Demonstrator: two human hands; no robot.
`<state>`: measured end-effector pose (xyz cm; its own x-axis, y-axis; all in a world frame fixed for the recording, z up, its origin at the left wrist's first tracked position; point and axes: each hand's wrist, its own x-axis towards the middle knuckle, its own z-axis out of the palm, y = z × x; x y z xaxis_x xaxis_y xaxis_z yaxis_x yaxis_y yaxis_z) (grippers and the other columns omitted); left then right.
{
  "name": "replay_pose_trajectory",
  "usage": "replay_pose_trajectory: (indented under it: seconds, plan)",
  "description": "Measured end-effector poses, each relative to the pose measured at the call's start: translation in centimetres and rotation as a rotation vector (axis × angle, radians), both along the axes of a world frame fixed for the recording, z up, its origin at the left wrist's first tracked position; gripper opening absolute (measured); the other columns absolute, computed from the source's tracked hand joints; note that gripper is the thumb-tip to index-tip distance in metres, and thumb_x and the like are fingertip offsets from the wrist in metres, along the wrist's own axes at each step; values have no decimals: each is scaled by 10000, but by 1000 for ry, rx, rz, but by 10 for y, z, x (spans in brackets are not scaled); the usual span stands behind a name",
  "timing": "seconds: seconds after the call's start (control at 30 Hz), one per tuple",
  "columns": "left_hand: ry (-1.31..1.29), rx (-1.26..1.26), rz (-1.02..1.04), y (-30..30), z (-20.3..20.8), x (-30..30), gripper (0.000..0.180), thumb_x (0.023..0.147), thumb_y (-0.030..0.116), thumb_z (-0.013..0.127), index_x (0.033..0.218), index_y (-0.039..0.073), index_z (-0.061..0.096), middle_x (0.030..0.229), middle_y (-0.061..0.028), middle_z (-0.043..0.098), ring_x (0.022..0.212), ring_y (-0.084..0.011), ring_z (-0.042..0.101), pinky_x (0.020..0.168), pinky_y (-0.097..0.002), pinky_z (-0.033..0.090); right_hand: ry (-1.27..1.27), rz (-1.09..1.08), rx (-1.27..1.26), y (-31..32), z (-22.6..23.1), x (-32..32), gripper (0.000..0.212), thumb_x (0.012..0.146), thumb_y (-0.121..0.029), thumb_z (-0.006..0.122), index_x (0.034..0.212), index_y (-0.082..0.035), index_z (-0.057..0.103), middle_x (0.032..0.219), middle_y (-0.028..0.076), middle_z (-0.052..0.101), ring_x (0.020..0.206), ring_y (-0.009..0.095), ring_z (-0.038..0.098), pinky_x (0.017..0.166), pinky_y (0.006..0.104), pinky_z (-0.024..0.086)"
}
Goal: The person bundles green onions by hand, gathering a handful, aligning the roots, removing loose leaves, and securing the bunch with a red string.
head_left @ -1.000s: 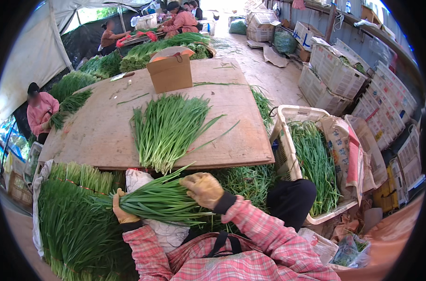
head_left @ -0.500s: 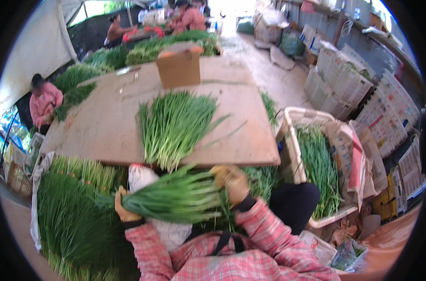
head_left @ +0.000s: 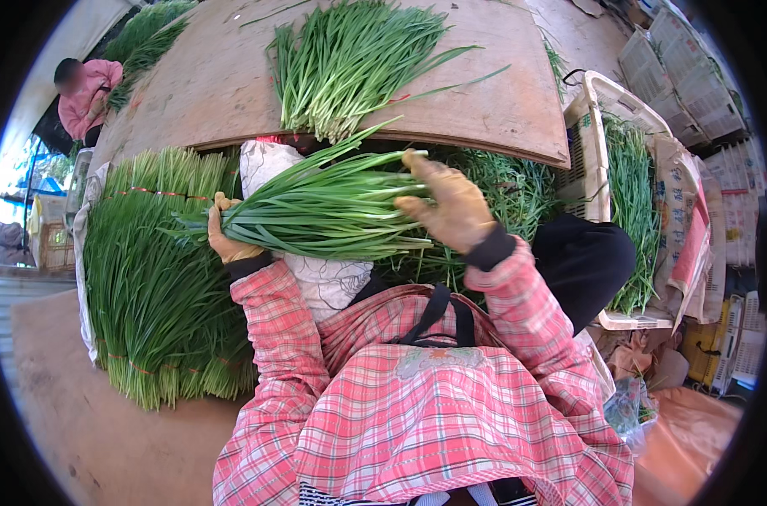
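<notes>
A loose bunch of garlic chives (head_left: 341,211) lies sideways across my lap, its pale stem ends pointing right. My left hand (head_left: 225,229), in a tan glove, is closed round the leafy end. At the stem ends is my right hand (head_left: 451,202), also gloved, with thumb and fingers apart; the fingertips touch or nearly touch the cut ends. Beneath the bunch, a white cloth sack (head_left: 324,282) covers part of my lap. On the wooden board ahead rests a larger loose pile of chives (head_left: 349,72), stems toward me.
Banded chive bundles (head_left: 164,270) are stacked on my left. Loose greens (head_left: 505,190) sit below the edge of the wooden board (head_left: 215,84). A cream crate (head_left: 598,126) of chives stands at right. Another person (head_left: 88,93) in pink sits at far left.
The view has tilted down, so the board and pile appear higher. My right hand, blurred before, now shows spread fingers at the stem ends. My left hand keeps its hold.
</notes>
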<state>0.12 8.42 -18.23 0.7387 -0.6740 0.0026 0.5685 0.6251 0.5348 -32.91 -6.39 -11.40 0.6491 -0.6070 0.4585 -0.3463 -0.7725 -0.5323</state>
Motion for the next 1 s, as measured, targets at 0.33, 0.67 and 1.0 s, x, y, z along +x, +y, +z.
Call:
replay_pose_trajectory:
  seconds: [0.33, 0.67, 1.0]
  plan:
    - [-50, -244, -258, 20, -23, 24, 118, 903, 220, 489, 920, 105, 469, 662, 61, 311, 630, -88, 327, 644, -290, 338, 115, -246, 163, 21, -26, -106, 47, 740, -90, 676, 745, -76, 632, 680, 78, 614, 593, 249, 605, 507, 334, 470]
    - [-119, -218, -264, 11, -15, 19, 236, 896, 238, 498, 1069, 82, 534, 739, 50, 421, 753, -116, 429, 780, -356, 388, 30, 65, 515, 31, -11, -23, 302, 804, -257, 671, 1037, -65, 663, 824, 152, 645, 747, 249, 631, 660, 314, 487]
    - [-127, -272, -327, 9, 6, -1, 160, 863, 183, 496, 986, 82, 487, 700, 44, 356, 654, -119, 312, 641, -304, 312, 295, 51, -230, 20, 1, -21, 106, 734, -187, 574, 747, -85, 550, 623, 81, 549, 599, 254, 573, 528, 371, 442]
